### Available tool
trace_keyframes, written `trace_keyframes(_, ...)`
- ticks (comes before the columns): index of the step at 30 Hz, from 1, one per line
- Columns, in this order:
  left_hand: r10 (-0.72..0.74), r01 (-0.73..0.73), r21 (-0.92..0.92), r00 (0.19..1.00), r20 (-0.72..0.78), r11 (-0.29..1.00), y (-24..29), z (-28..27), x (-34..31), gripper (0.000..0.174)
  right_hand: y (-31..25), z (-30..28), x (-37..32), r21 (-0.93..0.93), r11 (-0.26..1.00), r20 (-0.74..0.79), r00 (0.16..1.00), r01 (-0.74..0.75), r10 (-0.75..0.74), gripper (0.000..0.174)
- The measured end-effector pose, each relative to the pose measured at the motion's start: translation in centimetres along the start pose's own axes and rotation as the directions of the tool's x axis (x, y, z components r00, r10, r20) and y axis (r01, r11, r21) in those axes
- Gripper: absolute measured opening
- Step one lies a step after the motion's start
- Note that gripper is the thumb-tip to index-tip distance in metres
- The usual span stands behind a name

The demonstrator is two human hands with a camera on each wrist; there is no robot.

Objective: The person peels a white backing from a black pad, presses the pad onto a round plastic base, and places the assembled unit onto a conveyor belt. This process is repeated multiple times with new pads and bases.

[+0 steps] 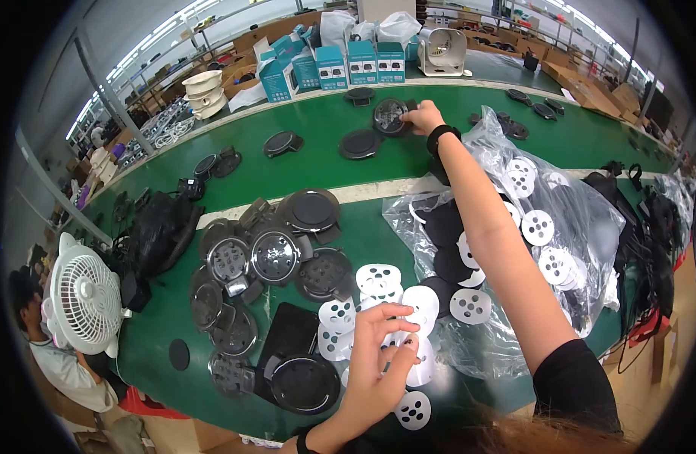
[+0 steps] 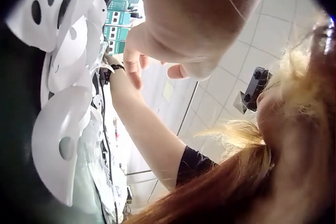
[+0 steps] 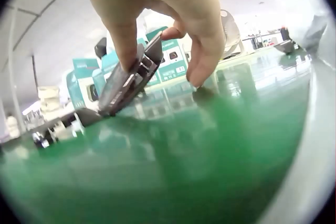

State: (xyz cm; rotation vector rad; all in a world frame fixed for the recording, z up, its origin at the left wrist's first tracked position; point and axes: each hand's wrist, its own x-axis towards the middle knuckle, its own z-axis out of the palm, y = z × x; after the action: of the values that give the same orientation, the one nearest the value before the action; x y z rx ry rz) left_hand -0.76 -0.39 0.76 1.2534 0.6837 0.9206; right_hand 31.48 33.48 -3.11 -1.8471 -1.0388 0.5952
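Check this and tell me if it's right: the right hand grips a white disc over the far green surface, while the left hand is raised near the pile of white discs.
Not quite: the right hand grips a dark round part over the far green surface, as the head view shows, while the left hand is raised near the pile of white discs.

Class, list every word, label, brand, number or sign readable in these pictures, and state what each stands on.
No text is legible.
Teal cartons: pale print on their fronts, too small and blurred to read.
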Motion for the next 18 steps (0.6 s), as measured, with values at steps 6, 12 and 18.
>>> trace_keyframes(6,0.045,-0.045,0.021,0.999,-0.019,0.999,0.0,-0.3,0.2,0.034,-3.1,-2.6,-1.8,0.134,0.965,-0.057,0.974,0.226,-0.220,0.032)
trace_keyframes(12,0.102,-0.103,0.053,0.995,0.017,0.993,-0.4,-0.5,0.4,0.028,-7.9,-7.6,-14.9,0.324,0.922,0.432,0.833,0.214,-0.345,0.025)
trace_keyframes(18,0.158,-0.160,0.072,0.987,0.027,0.985,-1.3,-0.4,0.6,0.029,-7.7,-6.6,-24.8,0.157,0.940,0.657,0.679,0.303,-0.329,0.029)
